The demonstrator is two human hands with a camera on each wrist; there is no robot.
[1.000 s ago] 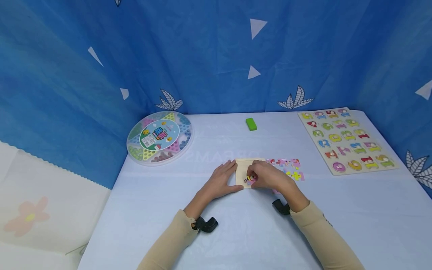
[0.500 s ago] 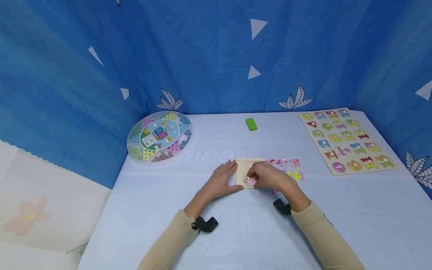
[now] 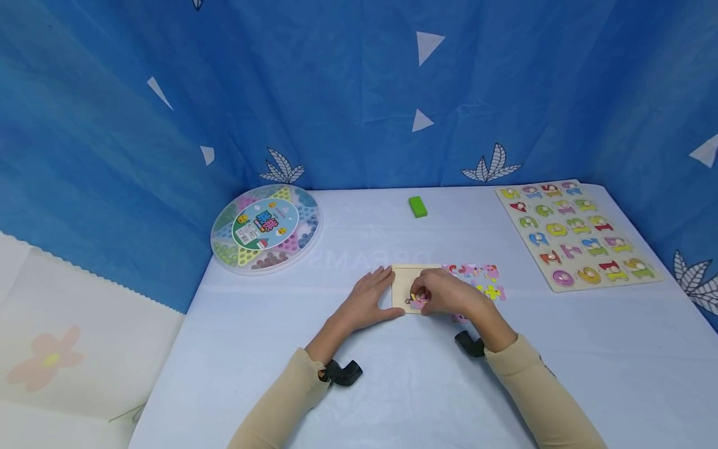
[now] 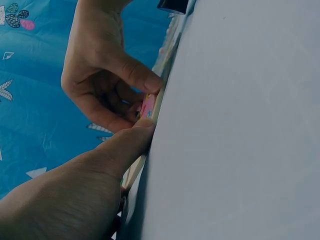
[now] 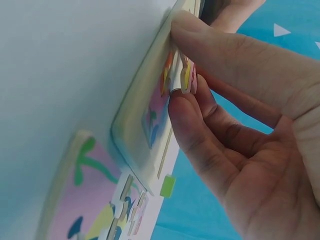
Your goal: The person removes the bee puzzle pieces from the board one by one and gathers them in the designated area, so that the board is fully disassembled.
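Note:
A small wooden puzzle tray [image 3: 399, 280] lies on the white table in front of me. My left hand [image 3: 366, 300] rests at its left side, fingers extended at the upper left corner and thumb on the near edge. Over the tray, my right hand [image 3: 446, 292] pinches a jigsaw piece [image 5: 188, 76] between thumb and fingers. That piece is tilted, seen nearly edge-on in the right wrist view. Beneath it, pink and colourful pieces [image 5: 155, 112] lie inside the tray; the right hand partly hides them in the head view.
Several loose jigsaw pieces [image 3: 490, 290] lie right of the tray, partly behind the right hand. A green block [image 3: 417, 206] sits farther back. At the back left is a round Chinese checkers box [image 3: 265, 229], and at the right a number puzzle board [image 3: 578, 237].
My right hand has shifted very slightly right, still over the tray, and the piece's tilt varies a little. The left hand has stayed in place.

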